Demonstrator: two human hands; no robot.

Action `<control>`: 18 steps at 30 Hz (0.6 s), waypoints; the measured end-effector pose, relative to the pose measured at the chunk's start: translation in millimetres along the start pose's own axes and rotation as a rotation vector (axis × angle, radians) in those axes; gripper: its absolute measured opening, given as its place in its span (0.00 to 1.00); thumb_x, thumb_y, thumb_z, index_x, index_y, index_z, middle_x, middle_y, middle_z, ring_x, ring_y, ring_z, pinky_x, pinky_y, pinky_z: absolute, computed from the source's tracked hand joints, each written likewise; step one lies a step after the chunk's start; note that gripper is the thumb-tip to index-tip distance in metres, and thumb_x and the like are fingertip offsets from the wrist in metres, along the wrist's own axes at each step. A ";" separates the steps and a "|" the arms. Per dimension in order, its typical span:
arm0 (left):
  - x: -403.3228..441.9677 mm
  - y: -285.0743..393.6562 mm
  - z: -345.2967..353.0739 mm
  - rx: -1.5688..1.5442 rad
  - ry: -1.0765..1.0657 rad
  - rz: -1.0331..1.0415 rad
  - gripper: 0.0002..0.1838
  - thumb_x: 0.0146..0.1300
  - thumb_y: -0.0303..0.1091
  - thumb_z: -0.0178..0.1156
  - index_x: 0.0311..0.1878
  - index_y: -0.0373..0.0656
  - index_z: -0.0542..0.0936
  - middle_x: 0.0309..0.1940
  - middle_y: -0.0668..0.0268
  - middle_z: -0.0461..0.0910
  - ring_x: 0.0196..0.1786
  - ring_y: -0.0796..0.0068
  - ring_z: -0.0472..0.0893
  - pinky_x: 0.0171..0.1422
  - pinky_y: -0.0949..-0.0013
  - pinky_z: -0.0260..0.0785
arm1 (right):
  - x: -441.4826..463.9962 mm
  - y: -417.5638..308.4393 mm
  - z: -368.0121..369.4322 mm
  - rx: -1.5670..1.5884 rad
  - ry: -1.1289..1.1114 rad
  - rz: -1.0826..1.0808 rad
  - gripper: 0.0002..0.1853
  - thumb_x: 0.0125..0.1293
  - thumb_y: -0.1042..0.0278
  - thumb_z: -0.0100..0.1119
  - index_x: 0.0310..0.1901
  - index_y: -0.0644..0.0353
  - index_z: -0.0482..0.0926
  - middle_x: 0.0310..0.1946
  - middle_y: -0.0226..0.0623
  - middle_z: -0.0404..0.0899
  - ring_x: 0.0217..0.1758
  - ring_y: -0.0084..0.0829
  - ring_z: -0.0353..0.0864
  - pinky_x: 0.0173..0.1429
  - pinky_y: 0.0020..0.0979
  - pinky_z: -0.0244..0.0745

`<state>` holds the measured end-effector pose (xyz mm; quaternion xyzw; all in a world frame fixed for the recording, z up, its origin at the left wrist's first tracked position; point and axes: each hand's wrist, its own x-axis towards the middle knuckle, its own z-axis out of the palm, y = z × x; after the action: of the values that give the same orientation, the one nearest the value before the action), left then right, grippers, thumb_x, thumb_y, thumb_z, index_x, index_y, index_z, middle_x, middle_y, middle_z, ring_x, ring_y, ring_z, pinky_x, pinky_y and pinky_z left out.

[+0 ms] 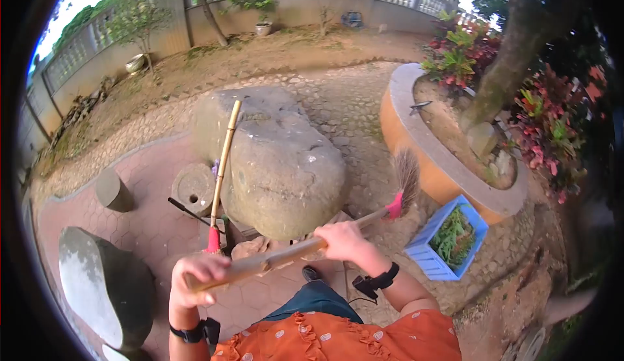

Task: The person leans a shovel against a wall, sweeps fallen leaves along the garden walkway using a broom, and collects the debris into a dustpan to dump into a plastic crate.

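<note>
A broom [286, 255] with a thick bamboo handle, a pink binding and dark bristles slants across in front of my body, its head up to the right. My right hand [344, 240] is closed around the handle partway along. My left hand [195, 278] curls over the handle's near end, thumb below and fingers above. The bristles hang beside the curved planter, above the paving. Another broom [225, 153] with a thin bamboo handle leans on a big boulder [279, 159], its pink binding low down and its bristles hidden.
A blue crate [429, 257] of green cuttings stands at right, beside the orange planter [416, 140] with its tree and red-leaved shrubs. Stone stools [114, 190], a round holed stone [194, 188] and a large dark stone [107, 286] are at left. A dark stick [185, 209] lies near the boulder.
</note>
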<state>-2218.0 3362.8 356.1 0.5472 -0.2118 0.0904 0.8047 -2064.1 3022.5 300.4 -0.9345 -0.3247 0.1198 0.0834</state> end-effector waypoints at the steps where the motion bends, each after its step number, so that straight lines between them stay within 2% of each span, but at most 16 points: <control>1: 29.5 -9.1 10.0 0.068 0.007 0.034 0.28 0.49 0.29 0.80 0.53 0.42 0.77 0.55 0.51 0.81 0.61 0.49 0.79 0.69 0.42 0.67 | 20.3 32.9 -8.6 -0.030 0.045 -0.001 0.15 0.55 0.60 0.65 0.45 0.45 0.81 0.41 0.35 0.86 0.46 0.43 0.87 0.48 0.48 0.79; 2: 56.6 -4.4 25.4 0.283 0.073 -0.074 0.31 0.56 0.28 0.75 0.63 0.41 0.73 0.63 0.50 0.75 0.65 0.52 0.76 0.71 0.46 0.66 | 39.0 63.3 -24.0 0.023 0.150 0.039 0.12 0.54 0.63 0.64 0.42 0.45 0.83 0.38 0.36 0.86 0.45 0.45 0.86 0.48 0.47 0.80; 3: 73.8 -28.2 14.9 0.352 0.044 -0.055 0.31 0.59 0.27 0.72 0.66 0.41 0.72 0.66 0.51 0.73 0.65 0.56 0.77 0.70 0.52 0.68 | 56.8 97.6 -37.8 0.103 0.299 0.092 0.08 0.54 0.62 0.63 0.37 0.46 0.83 0.35 0.39 0.86 0.42 0.46 0.86 0.46 0.47 0.79; 5: 118.0 -35.9 31.3 0.482 0.028 -0.176 0.25 0.65 0.27 0.67 0.64 0.40 0.74 0.66 0.53 0.74 0.61 0.62 0.80 0.66 0.59 0.72 | 100.5 170.4 -68.7 0.188 0.361 0.205 0.09 0.58 0.58 0.65 0.39 0.47 0.84 0.37 0.41 0.86 0.45 0.49 0.85 0.47 0.46 0.80; 7: 132.1 -53.2 31.6 0.573 0.083 -0.255 0.23 0.66 0.28 0.66 0.63 0.40 0.75 0.65 0.55 0.74 0.60 0.64 0.81 0.64 0.61 0.74 | 147.8 238.5 -93.0 0.234 0.239 0.274 0.14 0.54 0.60 0.71 0.42 0.52 0.83 0.38 0.42 0.86 0.45 0.44 0.86 0.49 0.42 0.79; 9: 129.8 -62.1 28.6 0.752 0.054 -0.366 0.20 0.67 0.29 0.65 0.62 0.40 0.77 0.61 0.58 0.79 0.56 0.68 0.83 0.60 0.64 0.76 | 204.6 327.2 -63.2 0.413 0.178 0.259 0.19 0.52 0.66 0.74 0.47 0.56 0.83 0.38 0.39 0.87 0.45 0.38 0.87 0.50 0.39 0.79; 10: 121.8 -65.3 25.2 0.776 0.130 -0.400 0.20 0.67 0.29 0.65 0.62 0.40 0.77 0.61 0.58 0.79 0.56 0.68 0.83 0.60 0.64 0.76 | 239.8 368.8 -37.9 0.533 0.172 0.229 0.23 0.51 0.68 0.74 0.51 0.57 0.82 0.38 0.39 0.88 0.46 0.37 0.87 0.51 0.39 0.79; 12: 100.2 -69.3 18.1 0.779 0.258 -0.579 0.19 0.67 0.29 0.66 0.60 0.38 0.78 0.56 0.58 0.82 0.55 0.69 0.84 0.61 0.63 0.76 | 289.7 410.4 12.2 0.851 0.360 0.282 0.26 0.51 0.69 0.76 0.52 0.64 0.79 0.39 0.36 0.86 0.44 0.31 0.85 0.50 0.34 0.78; 13: 90.4 -66.1 17.5 0.848 0.319 -0.645 0.19 0.68 0.30 0.65 0.61 0.39 0.79 0.52 0.60 0.84 0.52 0.70 0.85 0.60 0.65 0.77 | 316.7 445.5 48.9 0.868 0.403 0.301 0.26 0.53 0.68 0.76 0.53 0.65 0.78 0.41 0.35 0.85 0.44 0.31 0.84 0.50 0.34 0.77; 14: 76.8 -65.9 15.8 0.840 0.404 -0.701 0.18 0.68 0.29 0.64 0.61 0.40 0.79 0.51 0.61 0.84 0.52 0.70 0.85 0.60 0.65 0.77 | 340.0 462.3 81.0 0.884 0.454 0.331 0.26 0.54 0.67 0.76 0.53 0.65 0.77 0.43 0.34 0.84 0.45 0.31 0.83 0.51 0.34 0.77; 16: 44.7 -63.0 11.8 0.870 0.545 -0.830 0.17 0.69 0.29 0.63 0.60 0.40 0.80 0.51 0.61 0.85 0.52 0.71 0.85 0.59 0.66 0.77 | 326.2 404.9 53.9 0.791 0.080 0.517 0.27 0.56 0.66 0.75 0.56 0.65 0.77 0.48 0.38 0.83 0.49 0.32 0.83 0.56 0.35 0.76; 18: 15.2 -59.7 12.3 0.867 0.695 -0.899 0.16 0.68 0.31 0.63 0.58 0.41 0.81 0.47 0.61 0.86 0.50 0.71 0.85 0.58 0.66 0.77 | 336.7 379.5 72.1 0.762 0.158 0.187 0.29 0.57 0.65 0.74 0.59 0.65 0.76 0.49 0.41 0.83 0.53 0.35 0.81 0.60 0.37 0.74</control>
<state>-2184.9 3327.2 316.4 0.7917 0.3579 -0.0048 0.4950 -1605.4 2945.1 85.5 -0.8685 -0.1630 0.1668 0.4375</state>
